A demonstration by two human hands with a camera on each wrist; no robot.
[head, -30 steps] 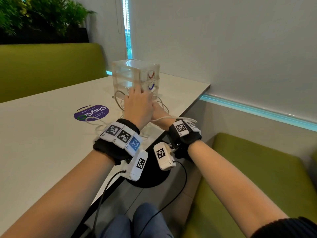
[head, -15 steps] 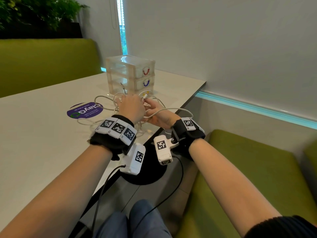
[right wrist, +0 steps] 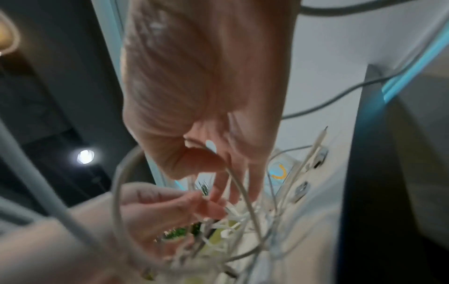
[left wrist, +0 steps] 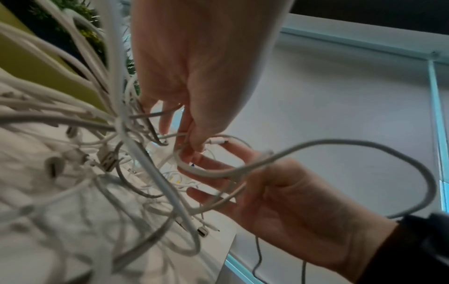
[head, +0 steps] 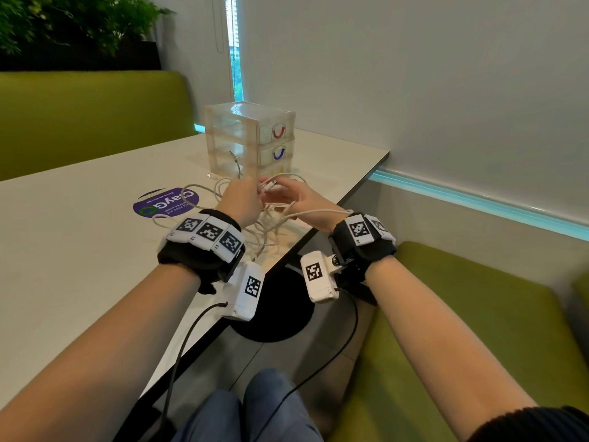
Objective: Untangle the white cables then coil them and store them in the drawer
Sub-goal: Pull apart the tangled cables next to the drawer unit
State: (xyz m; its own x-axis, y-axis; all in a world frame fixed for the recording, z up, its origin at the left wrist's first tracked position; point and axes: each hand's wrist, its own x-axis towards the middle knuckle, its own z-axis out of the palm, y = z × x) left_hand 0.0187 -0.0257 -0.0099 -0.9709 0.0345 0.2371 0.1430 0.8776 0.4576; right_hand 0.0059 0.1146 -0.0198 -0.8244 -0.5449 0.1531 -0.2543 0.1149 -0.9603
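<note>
Tabletop cables [head: 271, 218] between pinching fingers [left wrist: 194, 142]

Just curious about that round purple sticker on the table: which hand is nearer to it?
Left. The left hand hovers just right of the purple sticker, holding the white cables; the right hand is farther right, near the table's edge.

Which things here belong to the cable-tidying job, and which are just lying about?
Job:
white cables
drawers
left hand, pinching a cable
right hand, holding a cable loop

Lying about:
purple sticker
table
green bench
plants
</note>
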